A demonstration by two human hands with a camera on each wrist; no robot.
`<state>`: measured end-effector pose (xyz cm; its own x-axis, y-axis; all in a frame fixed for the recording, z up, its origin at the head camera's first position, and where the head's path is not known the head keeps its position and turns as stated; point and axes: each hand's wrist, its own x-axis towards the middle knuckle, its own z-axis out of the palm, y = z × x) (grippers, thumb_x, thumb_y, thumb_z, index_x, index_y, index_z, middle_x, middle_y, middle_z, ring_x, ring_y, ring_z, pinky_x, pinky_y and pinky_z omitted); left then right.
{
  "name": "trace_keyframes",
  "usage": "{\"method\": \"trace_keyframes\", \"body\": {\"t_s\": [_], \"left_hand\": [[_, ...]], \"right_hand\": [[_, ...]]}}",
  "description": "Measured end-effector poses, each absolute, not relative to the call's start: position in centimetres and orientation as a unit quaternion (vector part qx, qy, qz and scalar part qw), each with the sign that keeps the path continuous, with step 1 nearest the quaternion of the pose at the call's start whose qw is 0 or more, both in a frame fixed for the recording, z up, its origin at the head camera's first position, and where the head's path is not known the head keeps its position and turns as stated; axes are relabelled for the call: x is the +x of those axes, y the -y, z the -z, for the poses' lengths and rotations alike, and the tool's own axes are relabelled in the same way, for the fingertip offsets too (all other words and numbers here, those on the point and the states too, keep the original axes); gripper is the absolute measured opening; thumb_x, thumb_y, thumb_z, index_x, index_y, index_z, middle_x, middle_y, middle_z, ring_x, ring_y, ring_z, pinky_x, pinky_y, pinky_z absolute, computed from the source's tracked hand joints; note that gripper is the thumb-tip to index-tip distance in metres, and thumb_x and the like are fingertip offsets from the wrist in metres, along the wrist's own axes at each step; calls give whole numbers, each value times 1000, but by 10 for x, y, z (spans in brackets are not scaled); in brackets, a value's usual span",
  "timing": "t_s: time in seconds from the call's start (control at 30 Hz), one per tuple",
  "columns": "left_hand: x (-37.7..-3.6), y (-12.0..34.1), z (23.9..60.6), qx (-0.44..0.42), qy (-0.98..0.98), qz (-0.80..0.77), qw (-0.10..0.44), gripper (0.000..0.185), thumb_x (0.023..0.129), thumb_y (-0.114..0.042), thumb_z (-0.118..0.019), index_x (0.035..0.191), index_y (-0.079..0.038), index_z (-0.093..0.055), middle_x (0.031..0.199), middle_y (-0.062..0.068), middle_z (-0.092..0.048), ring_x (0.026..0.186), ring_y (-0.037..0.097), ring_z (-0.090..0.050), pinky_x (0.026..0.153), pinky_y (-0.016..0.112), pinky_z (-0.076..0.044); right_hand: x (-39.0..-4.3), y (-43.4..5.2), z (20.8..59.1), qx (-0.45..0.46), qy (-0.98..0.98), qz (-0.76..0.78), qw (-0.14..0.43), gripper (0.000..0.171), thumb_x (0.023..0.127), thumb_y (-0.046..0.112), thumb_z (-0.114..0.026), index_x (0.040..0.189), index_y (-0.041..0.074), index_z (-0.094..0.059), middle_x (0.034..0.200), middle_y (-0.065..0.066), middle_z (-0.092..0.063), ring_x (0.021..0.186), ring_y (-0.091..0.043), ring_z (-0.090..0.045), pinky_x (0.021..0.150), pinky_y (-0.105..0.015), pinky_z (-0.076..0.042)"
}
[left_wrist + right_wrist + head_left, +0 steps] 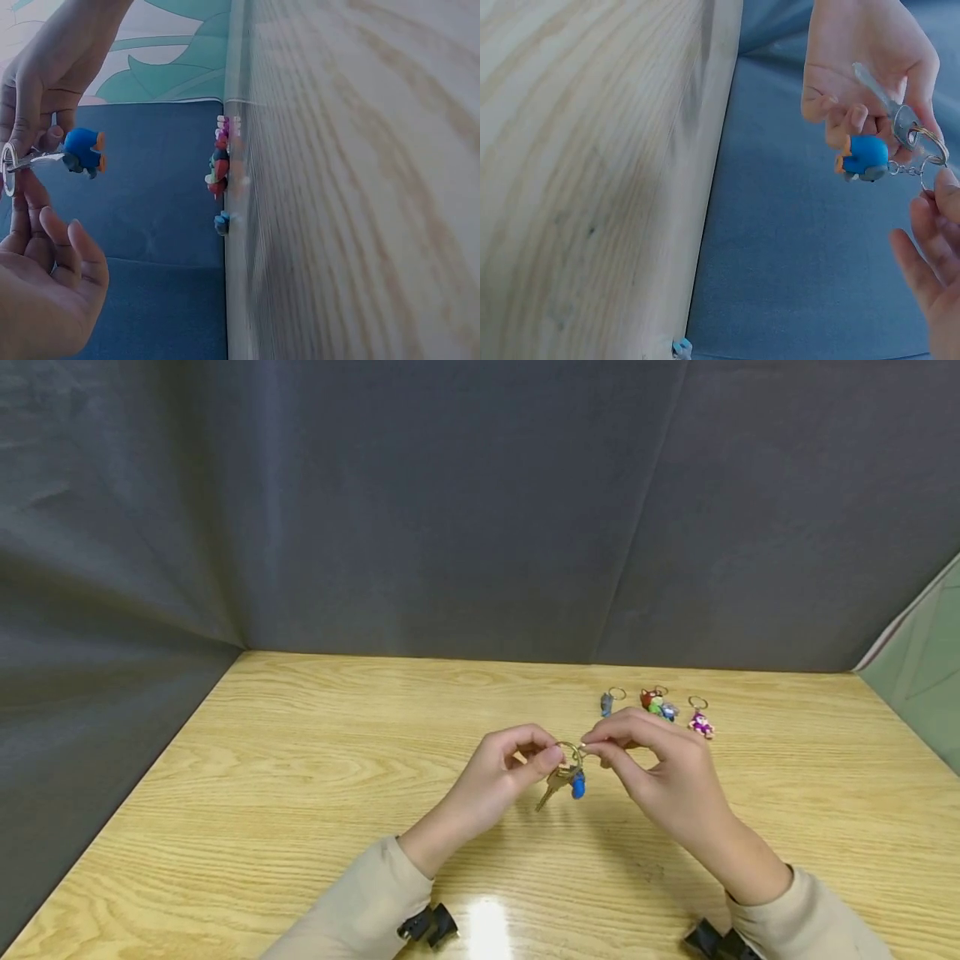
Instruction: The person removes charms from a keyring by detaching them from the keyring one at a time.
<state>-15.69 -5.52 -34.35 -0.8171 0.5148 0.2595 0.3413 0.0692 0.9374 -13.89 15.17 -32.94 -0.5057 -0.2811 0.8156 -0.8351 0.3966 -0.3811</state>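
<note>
My left hand pinches a metal key ring between thumb and forefinger. From that ring a key hangs down at a slant. A small blue figure with orange feet dangles beside the key on a short chain. The chain leads to its own thin ring, which my right hand pinches at the tips of thumb and forefinger. Both rings meet between the hands, above the table. In the right wrist view the two appear linked; exactly how is too small to tell.
Behind my right hand, several figure keychains lie on the wooden table: a grey-blue one, a cluster with a red-brown figure, and a purple one. A dark curtain stands along the back and left.
</note>
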Motion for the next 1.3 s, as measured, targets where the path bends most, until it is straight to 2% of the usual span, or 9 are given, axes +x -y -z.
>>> {"method": "trace_keyframes", "body": {"t_s": [0.1,0.2,0.3,0.43,0.53,0.8,0.93,1.13,1.3], "left_hand": [[-157,55,343,287,-736,-610,63,20,101,-21,-59,103,-4,-69,93,8,-67,84,11,-58,74,29,-45],[-156,55,343,278,-748,-601,41,16,98,-22,-64,97,-8,-72,89,3,-68,81,11,-58,74,29,-44],[-156,55,342,260,-752,-605,6,14,95,-19,-69,90,-8,-74,85,2,-70,79,10,-57,75,30,-45],[-156,55,341,228,-734,-640,-13,14,92,-14,-71,87,-2,-75,83,6,-70,74,10,-57,71,28,-47],[-155,54,342,208,-723,-659,-2,15,93,-14,-71,89,0,-75,83,6,-69,72,10,-56,69,26,-46],[-155,53,343,221,-716,-661,39,18,96,-16,-67,99,1,-72,91,12,-69,80,11,-60,76,29,-47],[-157,53,346,252,-726,-638,57,18,97,-18,-65,103,-2,-71,92,8,-70,83,11,-63,77,30,-48],[-156,52,347,249,-740,-625,14,17,95,-19,-69,93,-3,-74,83,11,-71,75,11,-62,70,27,-47],[-153,51,346,222,-714,-663,-9,17,93,-15,-70,89,1,-72,79,10,-68,68,11,-57,65,24,-42]], "right_hand": [[-139,-151,330,372,767,-410,324,3,92,10,-71,91,9,-73,84,-3,-70,77,-7,-64,70,-14,-50],[-139,-150,331,383,765,-411,315,6,93,13,-69,91,8,-72,84,-2,-70,74,-7,-63,70,-15,-50],[-138,-149,331,380,767,-416,306,3,90,5,-72,90,8,-72,83,-1,-69,67,-6,-60,67,-15,-50],[-136,-148,331,369,777,-416,295,25,78,-12,-77,88,11,-72,82,3,-69,60,-3,-56,63,-16,-49],[-135,-147,330,372,778,-419,285,38,69,-20,-78,88,12,-72,81,3,-70,59,-4,-57,61,-16,-49],[-130,-147,327,289,827,-428,224,27,80,-11,-75,88,15,-70,80,8,-67,56,-7,-58,52,-21,-47],[-131,-147,327,269,835,-426,221,26,82,-10,-74,89,15,-70,80,8,-65,56,-7,-57,49,-23,-45],[-133,-146,329,305,822,-423,227,28,81,-15,-72,92,11,-72,84,7,-66,56,-7,-55,52,-22,-48],[-131,-145,328,308,821,-423,231,29,79,-15,-73,89,13,-71,82,8,-67,55,-7,-55,51,-21,-46]]}}
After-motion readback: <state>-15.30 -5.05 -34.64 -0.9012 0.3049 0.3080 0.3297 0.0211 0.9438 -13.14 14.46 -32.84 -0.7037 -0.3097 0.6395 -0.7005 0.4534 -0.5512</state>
